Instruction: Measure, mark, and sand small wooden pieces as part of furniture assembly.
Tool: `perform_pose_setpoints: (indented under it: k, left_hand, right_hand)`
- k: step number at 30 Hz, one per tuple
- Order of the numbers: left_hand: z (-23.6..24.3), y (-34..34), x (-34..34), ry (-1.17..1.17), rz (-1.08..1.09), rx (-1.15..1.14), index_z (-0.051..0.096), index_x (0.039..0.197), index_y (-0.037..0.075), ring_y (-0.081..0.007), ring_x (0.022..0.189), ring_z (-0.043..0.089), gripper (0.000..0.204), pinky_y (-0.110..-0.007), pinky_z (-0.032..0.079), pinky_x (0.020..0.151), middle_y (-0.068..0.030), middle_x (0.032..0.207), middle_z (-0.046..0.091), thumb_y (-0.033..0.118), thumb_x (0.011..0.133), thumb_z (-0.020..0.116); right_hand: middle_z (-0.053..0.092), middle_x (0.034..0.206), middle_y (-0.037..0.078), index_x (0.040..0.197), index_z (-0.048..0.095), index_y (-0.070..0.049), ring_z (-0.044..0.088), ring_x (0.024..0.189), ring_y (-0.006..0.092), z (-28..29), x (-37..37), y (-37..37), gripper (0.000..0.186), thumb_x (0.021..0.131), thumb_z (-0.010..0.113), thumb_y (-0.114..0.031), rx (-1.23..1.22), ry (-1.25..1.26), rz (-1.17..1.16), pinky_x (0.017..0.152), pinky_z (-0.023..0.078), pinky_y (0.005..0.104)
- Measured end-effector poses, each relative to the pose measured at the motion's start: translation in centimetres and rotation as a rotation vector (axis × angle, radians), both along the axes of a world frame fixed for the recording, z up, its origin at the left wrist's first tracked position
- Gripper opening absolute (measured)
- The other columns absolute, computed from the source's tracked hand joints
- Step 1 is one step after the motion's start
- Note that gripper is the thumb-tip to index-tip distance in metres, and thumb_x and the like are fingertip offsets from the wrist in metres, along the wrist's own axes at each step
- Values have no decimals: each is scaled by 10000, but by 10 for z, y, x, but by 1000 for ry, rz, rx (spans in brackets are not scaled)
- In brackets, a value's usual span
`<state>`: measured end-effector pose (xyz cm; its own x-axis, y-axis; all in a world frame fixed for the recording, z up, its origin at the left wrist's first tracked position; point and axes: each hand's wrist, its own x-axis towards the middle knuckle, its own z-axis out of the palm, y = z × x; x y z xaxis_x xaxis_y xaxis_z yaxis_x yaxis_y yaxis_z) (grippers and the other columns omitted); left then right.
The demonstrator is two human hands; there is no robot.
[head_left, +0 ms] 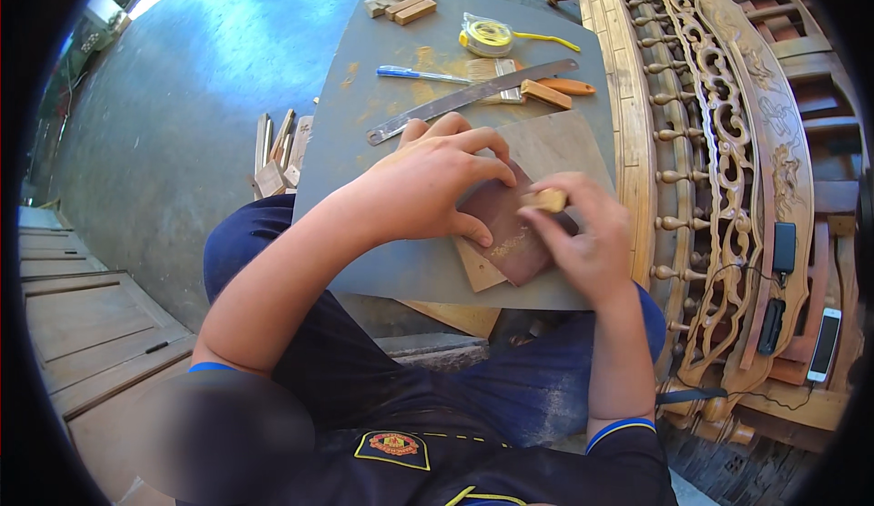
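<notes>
A reddish-brown sheet of sandpaper (pixel 521 249) lies across a thin wooden board (pixel 569 142) on the grey worktop (pixel 382 274). My left hand (pixel 442 178) is open, its fingers spread and touching the sheet's left and upper edges. In a pinch between thumb and fingers, my right hand (pixel 592 233) grips a small light wood piece (pixel 551 200) against the sandpaper's right part. Pale dust marks the sheet between my hands. The right hand looks slightly blurred, and its fingers partly cover the wood piece.
Beyond my left hand lie a long metal blade (pixel 455 103), a paintbrush (pixel 508 83), a small orange-brown block (pixel 546 95), a blue pen (pixel 423 75) and a yellow tape measure (pixel 492 36). Small wood blocks (pixel 414 7) sit farther back. Carved wooden furniture (pixel 719 160) borders the right.
</notes>
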<state>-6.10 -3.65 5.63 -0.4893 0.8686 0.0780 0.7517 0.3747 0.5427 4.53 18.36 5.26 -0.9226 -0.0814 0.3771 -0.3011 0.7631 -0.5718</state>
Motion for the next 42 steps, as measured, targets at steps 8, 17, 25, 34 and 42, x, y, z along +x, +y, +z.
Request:
perform_pose_setpoints:
  k: [8,17,25,34,42]
  left_hand:
    - [4,-2,0,4,-29,-66,738,1239,203,-293,1324,465,593,-485,316,1107,24,1375,586,334,683,896]
    - [4,7,8,34,23,-73,743,1236,194,-283,1280,489,607,-487,349,1044,22,1368,579,386,682,899]
    - [11,1,7,5,-12,-145,731,1289,208,-290,1272,486,663,-510,363,1036,5,1391,559,363,669,908]
    - [9,0,5,12,-20,-148,744,1275,208,-283,1270,483,631,-498,361,1033,7,1392,541,267,666,901]
    - [8,3,7,-4,-11,-138,750,1274,211,-277,1259,482,639,-482,347,1049,10,1393,539,261,656,904]
  right_hand:
    - [686,991,123,1047,677,-78,679,880,346,-9,13,-30,311,773,823,-44,-49,52,66,768,559,412]
    - [641,865,126,963,621,-62,669,759,329,-9,15,-31,268,821,841,-117,2,94,106,647,532,424]
    - [615,867,144,903,579,-60,644,770,371,-13,17,-39,279,828,834,-146,-67,43,160,665,516,465]
    - [621,852,142,921,581,-71,649,759,365,-6,9,-33,290,831,837,-172,-29,7,106,647,507,455]
    - [619,829,141,914,580,-67,643,734,377,-6,7,-31,286,835,832,-176,-46,39,70,633,504,454]
